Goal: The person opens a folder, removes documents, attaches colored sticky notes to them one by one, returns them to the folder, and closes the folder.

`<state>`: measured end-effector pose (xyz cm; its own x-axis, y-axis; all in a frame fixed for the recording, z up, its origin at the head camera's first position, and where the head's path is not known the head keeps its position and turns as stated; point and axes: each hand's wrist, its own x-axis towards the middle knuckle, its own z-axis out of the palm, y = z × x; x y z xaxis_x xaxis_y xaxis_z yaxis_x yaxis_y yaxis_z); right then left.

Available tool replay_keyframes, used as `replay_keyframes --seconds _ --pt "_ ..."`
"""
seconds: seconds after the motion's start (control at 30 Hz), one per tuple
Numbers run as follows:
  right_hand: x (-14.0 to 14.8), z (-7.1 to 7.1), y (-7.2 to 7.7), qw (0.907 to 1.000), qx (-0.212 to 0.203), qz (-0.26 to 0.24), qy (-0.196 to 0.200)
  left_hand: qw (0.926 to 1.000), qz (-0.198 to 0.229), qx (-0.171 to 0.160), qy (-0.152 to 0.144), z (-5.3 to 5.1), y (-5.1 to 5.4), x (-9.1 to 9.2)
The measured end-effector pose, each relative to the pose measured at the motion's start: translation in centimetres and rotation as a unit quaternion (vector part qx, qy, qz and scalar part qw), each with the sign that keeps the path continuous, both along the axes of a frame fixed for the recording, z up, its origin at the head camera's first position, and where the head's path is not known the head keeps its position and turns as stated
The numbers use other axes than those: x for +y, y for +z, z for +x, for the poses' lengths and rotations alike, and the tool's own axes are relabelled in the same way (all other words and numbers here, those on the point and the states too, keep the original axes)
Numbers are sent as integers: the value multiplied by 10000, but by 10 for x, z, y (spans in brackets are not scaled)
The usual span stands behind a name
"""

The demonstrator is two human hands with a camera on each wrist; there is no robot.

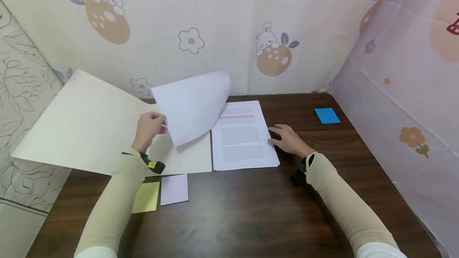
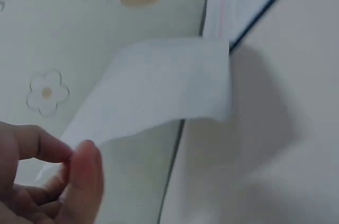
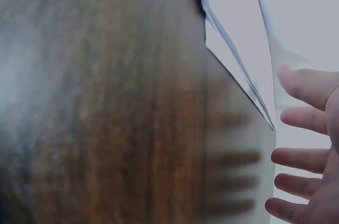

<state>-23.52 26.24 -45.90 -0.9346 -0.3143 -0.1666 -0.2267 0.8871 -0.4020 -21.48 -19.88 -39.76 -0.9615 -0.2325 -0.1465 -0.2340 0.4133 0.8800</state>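
Between thumb and fingers my left hand (image 1: pixel 150 127) pinches the left edge of a white sheet of paper (image 1: pixel 195 104), lifted and curving above the table. In the left wrist view the sheet (image 2: pixel 159 86) hangs from the fingertips. Below its right side lies a stack of printed pages (image 1: pixel 244 146), the top one with a pink highlighted line. Beside the stack's right edge is my right hand (image 1: pixel 288 140), fingers spread and holding nothing. An opened white folder (image 1: pixel 89 126) lies under and left of the sheet, its left cover tilted up.
In front of the folder lie a yellow sticky-note pad (image 1: pixel 146 198) and a lilac sticky-note pad (image 1: pixel 174 189). A blue sticky-note pad (image 1: pixel 327 115) is at the back right. Patterned curtains (image 1: pixel 222 19) border the back and right of the dark wooden table (image 1: pixel 229 218).
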Motion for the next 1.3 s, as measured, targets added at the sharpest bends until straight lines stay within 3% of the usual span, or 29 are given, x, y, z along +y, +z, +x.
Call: replay_keyframes --seconds 0.07,0.17,0.27,0.37,0.47,0.57,0.7,0.93,1.17,1.3 --pt "0 0 0 10000 3 -23 2 9984 -320 -422 -199 6 -5 -14" --pt "0 -2 0 10000 28 -62 47 9904 -843 -943 -562 13 -11 -29" --pt "0 -3 0 9999 52 -55 86 9781 -1241 -1402 -912 15 -17 -38" --pt "-1 -3 0 9998 70 16 165 9607 -1668 -1852 -1223 13 -21 -43" --pt "-3 -2 0 9994 84 140 295 9492 -1845 -2144 -1377 14 -25 -47" --pt "-5 -1 -3 9991 85 258 337 9476 -1745 -2307 -1352 16 -30 -48" --pt "-7 -1 -5 9991 121 300 277 9497 -1783 -2207 -1325 17 -31 -47" --pt "-12 2 -2 9991 51 352 219 9500 -2358 -1421 -1470 12 -21 -35" --pt "-16 6 1 9992 -96 369 83 9548 -2364 -878 -1575 2 -18 -4" --pt "-15 8 1 9991 22 405 102 9566 -2300 -633 -1675 -4 -19 16"
